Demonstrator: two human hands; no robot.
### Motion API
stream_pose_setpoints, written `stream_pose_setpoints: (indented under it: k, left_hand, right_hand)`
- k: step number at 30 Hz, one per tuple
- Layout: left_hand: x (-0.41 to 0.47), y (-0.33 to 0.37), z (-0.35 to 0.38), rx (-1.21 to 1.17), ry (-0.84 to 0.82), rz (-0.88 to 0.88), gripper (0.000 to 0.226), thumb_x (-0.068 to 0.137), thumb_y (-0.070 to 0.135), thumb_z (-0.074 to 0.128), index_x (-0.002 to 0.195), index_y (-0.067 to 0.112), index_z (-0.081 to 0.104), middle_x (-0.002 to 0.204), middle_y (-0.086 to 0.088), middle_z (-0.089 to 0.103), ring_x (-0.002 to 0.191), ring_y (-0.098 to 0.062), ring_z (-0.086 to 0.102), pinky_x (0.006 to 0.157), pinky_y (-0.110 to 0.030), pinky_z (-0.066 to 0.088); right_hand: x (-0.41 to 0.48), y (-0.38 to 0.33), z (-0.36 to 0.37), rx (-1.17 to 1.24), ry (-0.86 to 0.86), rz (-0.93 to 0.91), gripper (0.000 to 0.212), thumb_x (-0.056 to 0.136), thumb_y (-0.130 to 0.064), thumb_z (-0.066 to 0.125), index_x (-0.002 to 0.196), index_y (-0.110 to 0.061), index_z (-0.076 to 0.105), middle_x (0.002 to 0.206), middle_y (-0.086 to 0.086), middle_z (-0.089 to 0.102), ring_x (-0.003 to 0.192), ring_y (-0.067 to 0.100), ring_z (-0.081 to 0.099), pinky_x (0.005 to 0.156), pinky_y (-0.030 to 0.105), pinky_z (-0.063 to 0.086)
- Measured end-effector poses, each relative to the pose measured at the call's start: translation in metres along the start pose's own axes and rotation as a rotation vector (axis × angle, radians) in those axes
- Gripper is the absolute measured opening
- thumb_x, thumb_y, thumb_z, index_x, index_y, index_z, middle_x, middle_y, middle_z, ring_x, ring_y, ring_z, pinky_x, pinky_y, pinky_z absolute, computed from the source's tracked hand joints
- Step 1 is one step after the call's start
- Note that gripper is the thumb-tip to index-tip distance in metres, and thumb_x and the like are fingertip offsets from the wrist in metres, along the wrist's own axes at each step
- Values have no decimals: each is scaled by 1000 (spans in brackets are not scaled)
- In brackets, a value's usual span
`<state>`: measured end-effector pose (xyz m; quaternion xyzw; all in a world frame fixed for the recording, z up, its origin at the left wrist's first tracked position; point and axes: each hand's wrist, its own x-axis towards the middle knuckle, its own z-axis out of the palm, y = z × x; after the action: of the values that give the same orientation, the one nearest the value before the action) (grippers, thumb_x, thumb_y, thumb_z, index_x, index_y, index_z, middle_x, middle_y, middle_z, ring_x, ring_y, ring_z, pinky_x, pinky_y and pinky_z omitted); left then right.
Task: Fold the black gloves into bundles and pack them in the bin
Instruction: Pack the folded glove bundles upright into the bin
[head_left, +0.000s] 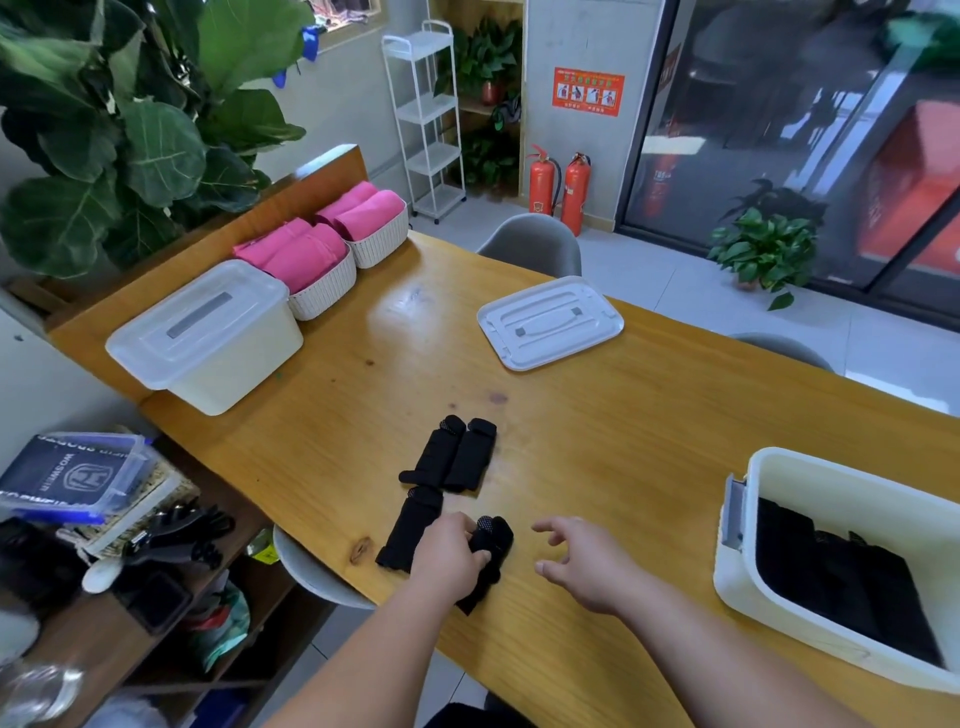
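Note:
Two pairs of black gloves lie near the front edge of the wooden table. The far pair lies flat with its two gloves side by side. My left hand grips the near pair where part of it is bunched up beside my fingers. My right hand hovers just right of that bunch, fingers spread and loosely bent, holding nothing. A white open bin stands at the right edge with several black bundles inside.
The bin's white lid lies mid-table. A lidded clear box and two baskets of pink cloth line the left side. A cluttered shelf sits lower left; grey chairs stand around the table.

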<state>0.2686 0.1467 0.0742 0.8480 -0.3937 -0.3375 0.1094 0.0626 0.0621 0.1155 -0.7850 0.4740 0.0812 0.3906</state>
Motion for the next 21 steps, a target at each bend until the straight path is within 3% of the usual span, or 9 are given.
stream_pose_setpoints:
  k: [4,8,11,15,21]
  left_hand:
    - [-3,13,-2,-217,-55,-3,46,92,34,84,132,26,63,115,7,69,102,-13,66,87,-31,57]
    - [-8,36,-8,-419,-77,14,40,88,42,86,121,36,63,109,14,71,99,-9,68,92,-41,63]
    - [-10,56,-12,-555,-78,51,37,83,49,87,113,44,66,107,15,75,97,-12,75,84,-45,66]
    - [-20,91,-18,-725,-112,101,34,89,33,88,117,32,69,112,4,77,96,-18,78,81,-45,67]
    - [-31,143,-20,-896,-237,170,39,88,28,89,122,21,71,117,-6,77,97,-25,80,89,-51,65]
  right_hand:
    - [-4,7,-6,36,27,16,52,99,-41,72,148,-42,53,128,-13,57,109,11,64,97,31,52]
    - [-12,15,-18,136,81,29,53,100,-43,70,149,-46,51,129,-13,59,104,9,65,95,32,54]
    - [-19,18,-33,281,136,12,58,100,-46,70,151,-54,45,133,-13,59,102,1,65,90,28,53]
    - [-28,19,-58,479,191,-56,63,97,-45,74,147,-67,43,135,-16,60,104,1,70,90,27,54]
    - [-47,30,-89,701,249,-92,61,96,-33,76,139,-69,51,135,-18,66,111,9,72,104,41,57]
